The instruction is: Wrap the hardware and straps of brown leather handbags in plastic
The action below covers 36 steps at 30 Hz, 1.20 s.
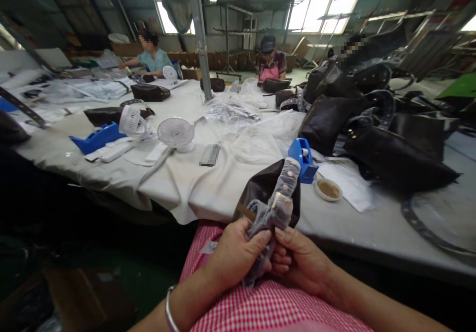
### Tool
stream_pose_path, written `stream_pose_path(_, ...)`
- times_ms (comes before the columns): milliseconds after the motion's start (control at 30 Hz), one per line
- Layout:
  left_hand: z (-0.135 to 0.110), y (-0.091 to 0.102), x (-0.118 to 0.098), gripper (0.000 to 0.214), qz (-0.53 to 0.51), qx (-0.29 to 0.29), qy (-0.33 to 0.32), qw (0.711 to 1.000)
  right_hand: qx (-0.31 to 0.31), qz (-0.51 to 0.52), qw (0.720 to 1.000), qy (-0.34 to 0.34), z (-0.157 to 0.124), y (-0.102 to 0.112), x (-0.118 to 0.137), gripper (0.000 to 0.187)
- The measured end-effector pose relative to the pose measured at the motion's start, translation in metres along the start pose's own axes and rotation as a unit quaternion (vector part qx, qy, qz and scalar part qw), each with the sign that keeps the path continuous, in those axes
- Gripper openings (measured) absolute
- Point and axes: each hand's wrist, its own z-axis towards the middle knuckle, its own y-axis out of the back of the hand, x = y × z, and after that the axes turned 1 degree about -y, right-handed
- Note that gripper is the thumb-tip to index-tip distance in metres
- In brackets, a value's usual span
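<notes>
A strap (285,185) wrapped in clear plastic, with a metal buckle (281,204), runs up over a dark brown leather bag (256,185) at the table's front edge. My left hand (238,247) is closed around the lower part of the wrapped strap. On the other side, my right hand (297,257) pinches the same plastic-covered strap between thumb and fingers. Both hands are close together above my lap. The strap's lower end is partly hidden behind my fingers.
Beyond the bag stands a blue tape dispenser (303,161), with a small round dish (327,190) beside it. Dark bags (394,153) are heaped at the right. White fans (176,132), another blue dispenser (98,137) and plastic sheets (260,141) lie across the table. Co-workers (271,61) sit opposite.
</notes>
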Motion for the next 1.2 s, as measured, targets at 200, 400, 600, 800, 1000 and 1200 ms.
stream_pose_path(200, -0.001, 0.002, 0.002, 0.041, -0.057, -0.012, 0.022, 0.998, -0.004, -0.176, 0.982, 0.063, -0.012, -0.002, 0.009, 0.031)
stream_pose_path(400, -0.003, 0.004, -0.003, 0.040, -0.023, -0.030, 0.027, 0.999, -0.078, -0.591, 0.737, 0.320, -0.038, 0.009, 0.016, 0.055)
stream_pose_path(600, -0.003, 0.004, -0.001, 0.037, 0.012, -0.033, 0.028, 0.999, 0.056, -0.760, 0.437, 0.478, -0.042, 0.004, 0.048, 0.048)
stream_pose_path(800, -0.007, 0.001, -0.007, 0.038, 0.111, -0.006, 0.010, 0.994, 0.160, -0.839, 0.327, 0.405, -0.032, -0.035, 0.084, 0.022)
stream_pose_path(1000, -0.006, 0.002, -0.005, 0.043, 0.188, 0.020, -0.020, 0.982, 0.234, -0.877, 0.338, 0.250, -0.001, -0.062, 0.103, 0.007)
stream_pose_path(1200, -0.010, 0.003, -0.003, 0.037, 0.154, 0.051, 0.004, 0.987, 0.272, -0.832, 0.431, 0.220, 0.011, -0.053, 0.107, 0.006)
